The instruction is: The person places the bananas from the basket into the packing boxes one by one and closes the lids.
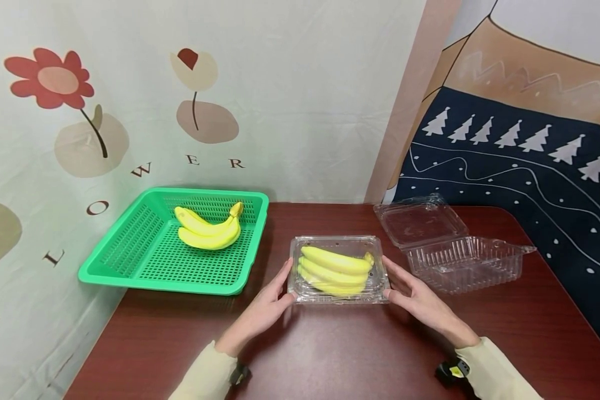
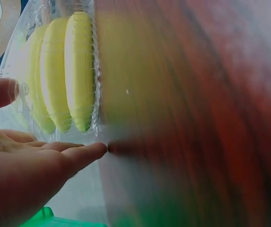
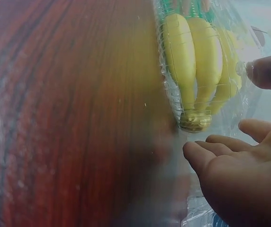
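Observation:
A clear plastic clamshell box (image 1: 340, 299) with its lid down sits on the table, a bunch of yellow bananas (image 1: 336, 269) inside. The bananas' joined stem end (image 3: 195, 121) points toward my right hand. My left hand (image 1: 270, 305) is at the box's left side, thumb at the front corner and fingers stretched along the wall. On the opposite side, my right hand (image 1: 420, 300) mirrors it, its thumb at the front right corner. Both wrist views show straight fingers beside the box, with the thumbs (image 2: 0, 93) touching near its rim.
At the left stands a green perforated basket (image 1: 160, 287) holding another bunch of bananas (image 1: 210, 230). A second clear clamshell box (image 1: 465, 266) lies to the right, lid folded back. Both stand on the dark red wooden table (image 1: 340, 350), with a printed curtain (image 1: 310, 111) behind.

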Demonstrator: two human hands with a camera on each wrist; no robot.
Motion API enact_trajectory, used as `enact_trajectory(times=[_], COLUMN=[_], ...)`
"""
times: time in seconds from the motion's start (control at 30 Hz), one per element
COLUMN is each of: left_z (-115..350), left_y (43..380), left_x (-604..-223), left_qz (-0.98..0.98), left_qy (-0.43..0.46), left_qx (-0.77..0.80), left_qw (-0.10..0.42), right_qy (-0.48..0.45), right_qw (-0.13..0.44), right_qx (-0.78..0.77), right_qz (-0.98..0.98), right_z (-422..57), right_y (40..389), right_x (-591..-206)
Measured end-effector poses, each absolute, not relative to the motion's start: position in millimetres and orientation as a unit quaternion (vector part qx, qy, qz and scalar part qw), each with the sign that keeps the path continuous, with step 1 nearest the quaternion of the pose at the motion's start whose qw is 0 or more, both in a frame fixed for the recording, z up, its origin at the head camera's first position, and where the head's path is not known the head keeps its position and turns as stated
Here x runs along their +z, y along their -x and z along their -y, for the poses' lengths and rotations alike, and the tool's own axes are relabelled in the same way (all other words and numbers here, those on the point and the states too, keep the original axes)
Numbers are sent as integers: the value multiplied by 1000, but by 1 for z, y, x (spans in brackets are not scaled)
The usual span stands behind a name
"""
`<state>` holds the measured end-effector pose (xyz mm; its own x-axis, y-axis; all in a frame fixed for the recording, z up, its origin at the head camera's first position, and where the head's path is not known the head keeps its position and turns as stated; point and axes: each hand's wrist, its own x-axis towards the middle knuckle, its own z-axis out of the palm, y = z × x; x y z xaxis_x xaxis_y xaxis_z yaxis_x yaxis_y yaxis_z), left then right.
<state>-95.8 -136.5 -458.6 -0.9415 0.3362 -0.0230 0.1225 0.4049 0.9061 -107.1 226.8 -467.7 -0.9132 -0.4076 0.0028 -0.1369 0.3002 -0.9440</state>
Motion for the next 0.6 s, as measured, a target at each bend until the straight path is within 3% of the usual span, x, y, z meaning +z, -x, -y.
enact_trajectory(times=[0.3,0.6], left_z=[134,134], left_y=[92,92], left_x=[-456,-452], left_qz=[-813,-856], left_qy=[-118,-97], left_qx=[561,505], left_qw=[104,64], right_qy=[162,143], right_qw=[136,113], right_qx=[-589,-543], right_qz=[-780,-820], right_z=[-227,-225], right_y=[108,106], right_x=[-469,-467])
